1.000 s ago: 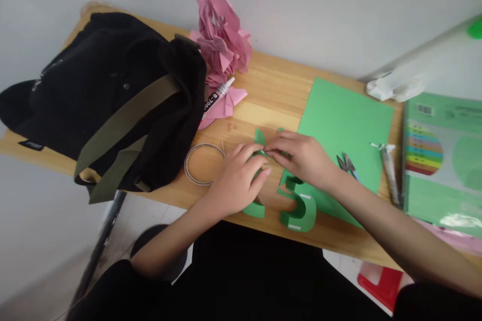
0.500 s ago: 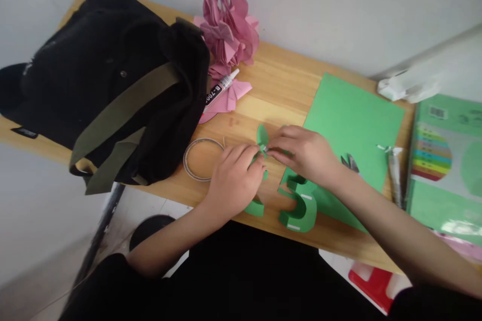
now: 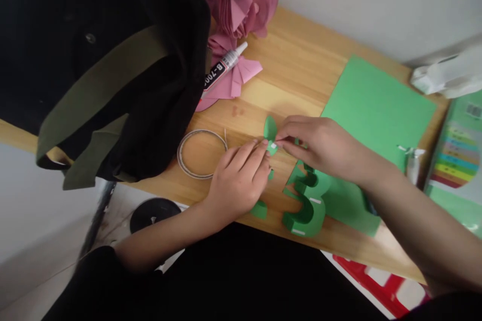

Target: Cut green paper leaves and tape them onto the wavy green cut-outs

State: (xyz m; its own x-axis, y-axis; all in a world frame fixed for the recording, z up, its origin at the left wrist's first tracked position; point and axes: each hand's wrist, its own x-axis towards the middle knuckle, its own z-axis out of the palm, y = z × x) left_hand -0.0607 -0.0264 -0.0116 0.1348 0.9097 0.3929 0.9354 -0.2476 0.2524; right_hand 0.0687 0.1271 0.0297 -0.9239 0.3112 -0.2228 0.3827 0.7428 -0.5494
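Note:
A small rounded green paper cutout (image 3: 269, 128) stands on the table between my hands, with a short white strip (image 3: 273, 145) on it. My left hand (image 3: 237, 175) grips its lower part, fingers pressed together; the thumb is mostly hidden. Thumb and forefinger of my right hand (image 3: 320, 143) pinch right beside the white strip, and what is between their tips is too small to make out. Below the hands, curled green paper strips (image 3: 314, 210) with white strips on them stand near the table's front edge. A roll of narrow tape (image 3: 181, 155) lies left of my left hand.
A black bag (image 3: 161, 85) with olive straps fills the left. Pink folded paper (image 3: 241, 0) and a B-7000 glue tube (image 3: 226, 67) lie at the back. Green sheet (image 3: 380, 100), silvery tube (image 3: 413, 165) and packaged green paper (image 3: 459, 145) are at the right, against the wall.
The view has moved closer and tilted. My right fingers have drawn slightly back from the cutout, and its white strip shows more clearly. My left hand keeps its grip.

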